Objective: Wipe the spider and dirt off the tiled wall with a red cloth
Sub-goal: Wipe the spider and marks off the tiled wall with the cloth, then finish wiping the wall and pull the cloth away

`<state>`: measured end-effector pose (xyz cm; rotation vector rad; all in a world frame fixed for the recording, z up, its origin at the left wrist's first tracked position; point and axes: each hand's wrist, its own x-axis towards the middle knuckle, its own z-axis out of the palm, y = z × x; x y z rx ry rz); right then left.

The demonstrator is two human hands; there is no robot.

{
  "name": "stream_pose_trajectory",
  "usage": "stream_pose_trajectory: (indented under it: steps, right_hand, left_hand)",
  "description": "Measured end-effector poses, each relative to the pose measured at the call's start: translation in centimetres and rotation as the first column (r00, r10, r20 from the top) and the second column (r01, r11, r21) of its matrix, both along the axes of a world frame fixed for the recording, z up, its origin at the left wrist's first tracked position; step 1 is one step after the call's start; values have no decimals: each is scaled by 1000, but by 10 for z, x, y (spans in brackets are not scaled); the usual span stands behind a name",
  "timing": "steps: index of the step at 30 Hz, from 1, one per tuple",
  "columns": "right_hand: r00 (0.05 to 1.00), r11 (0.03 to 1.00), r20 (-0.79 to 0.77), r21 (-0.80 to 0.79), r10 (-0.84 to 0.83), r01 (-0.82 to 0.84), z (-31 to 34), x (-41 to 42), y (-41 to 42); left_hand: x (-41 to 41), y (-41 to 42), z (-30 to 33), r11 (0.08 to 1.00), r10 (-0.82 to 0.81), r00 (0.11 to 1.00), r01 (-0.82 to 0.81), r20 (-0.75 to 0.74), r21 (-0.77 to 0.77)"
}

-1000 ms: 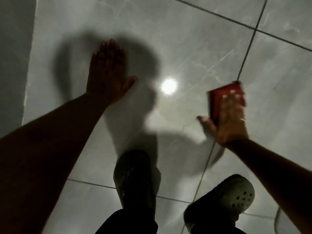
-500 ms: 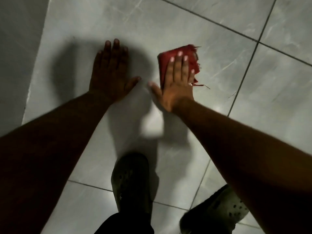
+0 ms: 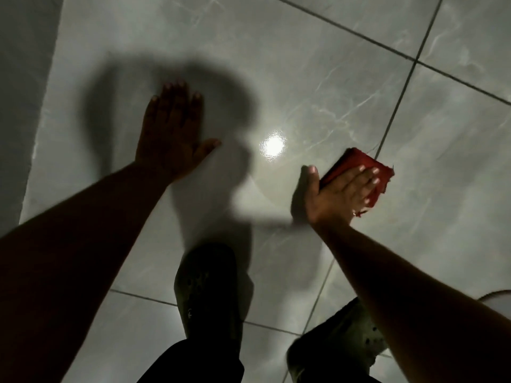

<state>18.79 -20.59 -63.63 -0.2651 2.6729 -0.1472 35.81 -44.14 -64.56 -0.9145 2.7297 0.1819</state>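
A folded red cloth (image 3: 356,164) with a frayed edge lies flat against the glossy grey tiled wall (image 3: 318,78), pressed there by my right hand (image 3: 336,193), whose fingers are spread over it beside a dark grout line. My left hand (image 3: 172,134) rests flat on the same large tile to the left, fingers together and thumb out, holding nothing. I see no spider or dirt on the tiles in this dim light.
A bright round light reflection (image 3: 272,145) sits between my hands. Below are my two feet in clog shoes, the left shoe (image 3: 206,288) and the right shoe (image 3: 343,335). A dark plain strip (image 3: 22,106) borders the tiles on the left.
My right hand has swept the red cloth from beside my left hand down and to the right, back next to the grout line. My left hand has stayed in place.
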Motion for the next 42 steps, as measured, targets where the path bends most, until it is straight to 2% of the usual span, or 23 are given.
stream_pose_trajectory:
  steps: [1, 2, 4, 6, 8, 11, 12, 14, 17, 19, 21, 23, 26, 29, 33, 37, 40, 42]
  right_hand:
    - [999, 999, 11, -9, -52, 53, -1, 7, -13]
    - [999, 999, 23, -16, -36, 37, -1, 15, -22]
    - [986, 986, 32, -39, 162, -161, 0, 36, -31]
    - [922, 922, 45, -63, 384, -381, 3, 50, -32]
    - [898, 890, 60, -176, 436, -420, 8, 47, -31]
    - [968, 871, 23, -442, 251, -215, 23, 22, -22]
    - [987, 873, -14, -465, 158, -146, 28, 13, -17]
    - [998, 918, -45, -393, 34, -49, 31, -5, -12]
    - [985, 943, 171, -331, 29, 30, 30, -16, -24]
    - [963, 943, 270, -318, -6, 95, 29, -21, -32]
    - [914, 908, 386, -329, -122, 260, 29, -23, -35]
    - [828, 840, 516, -332, -218, 429, 32, -19, -32]
    - [702, 736, 670, -345, -242, 582, 54, -9, -19]
    - [617, 617, 735, -354, -281, 703, 95, -10, 15]
    - [536, 465, 752, -343, -385, 816, 177, -17, 74]
    - [437, 198, 665, -406, -606, 892, 272, -46, 172]
    - [250, -43, 536, -475, -806, 879, 337, -79, 259]
    - [118, -211, 493, -561, -862, 801, 367, -100, 308]
  left_hand:
    - [1, 1, 1, 1000, -6, 1000, 6, 8, -7]
    - [2, 1, 1, 1000, -7, 1000, 7, 17, -18]
    - [4, 1, 4, 1000, -4, 999, 5, 37, -25]
    - [2, 4, 7, 1000, 4, 999, -3, 51, -9]
    - [-6, 14, 12, 999, 33, 999, -34, 38, 21]
    - [-27, 44, 23, 989, 75, 997, -76, 14, 129]
    - [-35, 56, 28, 981, 87, 996, -86, 3, 176]
    - [-51, 81, 35, 947, 154, 987, -134, -45, 291]
    - [-81, 111, 41, 806, 428, 903, -358, -46, 472]
    - [-99, 120, 42, 629, 640, 768, -542, 25, 557]
    - [-106, 120, 43, 465, 763, 637, -658, 108, 592]
    - [-104, 118, 51, 410, 787, 602, -676, 136, 612]
    - [-100, 118, 76, 448, 747, 657, -612, 104, 651]
    - [-110, 138, 116, 473, 684, 722, -549, 106, 689]
    - [-125, 191, 196, 347, 670, 721, -518, 180, 782]
    - [-185, 277, 286, 307, 491, 858, -335, 153, 891]
    - [-248, 366, 348, 272, 243, 969, -114, 47, 955]
    - [-286, 424, 374, 275, 84, 992, 64, -91, 959]
